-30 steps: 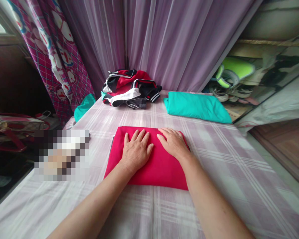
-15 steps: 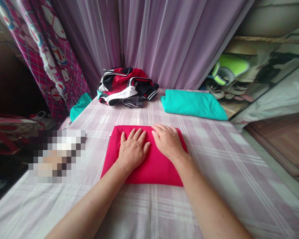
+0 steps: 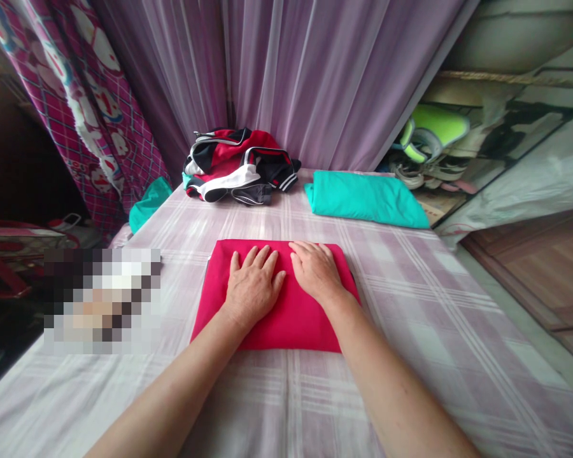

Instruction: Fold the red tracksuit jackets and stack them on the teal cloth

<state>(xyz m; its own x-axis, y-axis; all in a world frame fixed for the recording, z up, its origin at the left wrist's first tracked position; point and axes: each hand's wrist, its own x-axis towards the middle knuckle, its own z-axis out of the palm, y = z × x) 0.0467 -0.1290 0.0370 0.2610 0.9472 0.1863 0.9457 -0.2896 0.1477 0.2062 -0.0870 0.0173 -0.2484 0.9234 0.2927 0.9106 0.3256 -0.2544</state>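
1. Purple curtain point(image 3: 305, 76): hangs at 12 o'clock, behind the far edge of the tabletop.
2. Tabletop point(image 3: 410, 280): covered in a pale plaid cloth. Its middle is where the hands work, probably because both arms reach it squarely from 6 o'clock.
3. Red cloth point(image 3: 291, 312): folded into a flat block at the centre of the tabletop, right under the hands, its near edge towards 6 o'clock. Lying flat there, it likely needs no gripping.
4. Heap of clothes point(image 3: 243, 168): red, black and white, loosely bunched at 11 o'clock from the red cloth and well apart from it, which seems to leave room to work.
5. Teal cloth point(image 3: 367, 197): a flat bundle at 1 o'clock, near the far edge and apart from the heap, presumably to keep it neat.
6. Left hand point(image 3: 254, 285): palm down on the red cloth at 10 o'clock, fingers spread, perhaps to steady a wide patch.
7. Right hand point(image 3: 315, 270): palm down at 2 o'clock, fingers closer together, pinching nothing visible; how hard it presses, I cannot tell.
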